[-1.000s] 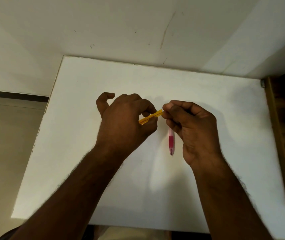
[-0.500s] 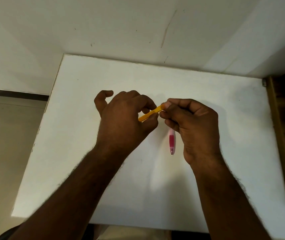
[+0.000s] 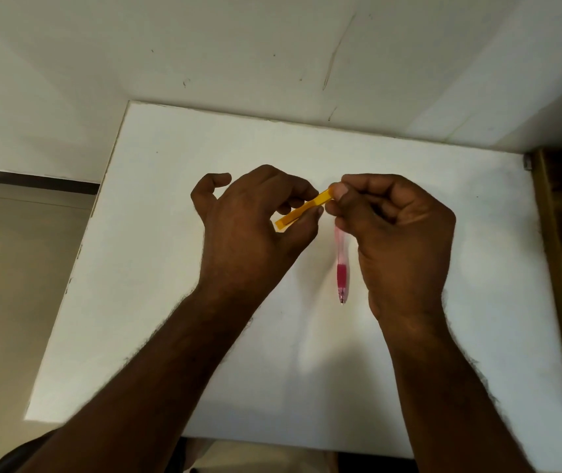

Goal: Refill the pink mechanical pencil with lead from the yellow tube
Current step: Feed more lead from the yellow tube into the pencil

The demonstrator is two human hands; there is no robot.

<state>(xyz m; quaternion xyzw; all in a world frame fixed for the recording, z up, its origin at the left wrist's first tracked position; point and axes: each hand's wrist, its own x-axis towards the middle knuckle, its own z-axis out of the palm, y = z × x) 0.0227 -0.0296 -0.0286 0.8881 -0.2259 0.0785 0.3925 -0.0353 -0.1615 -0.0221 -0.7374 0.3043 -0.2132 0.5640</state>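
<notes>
A flat white table [image 3: 177, 186] stood against a plain white wall [image 3: 238, 46] with a few small marks. A pale smooth floor [image 3: 10, 268] lay on the left, and a brown wooden frame [image 3: 559, 268] stood on the right.

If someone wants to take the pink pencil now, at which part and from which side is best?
Probably the dark pink grip band of the pink mechanical pencil, approached from its left. The pencil hangs tip-down from the right hand, which blocks its right side.
</notes>
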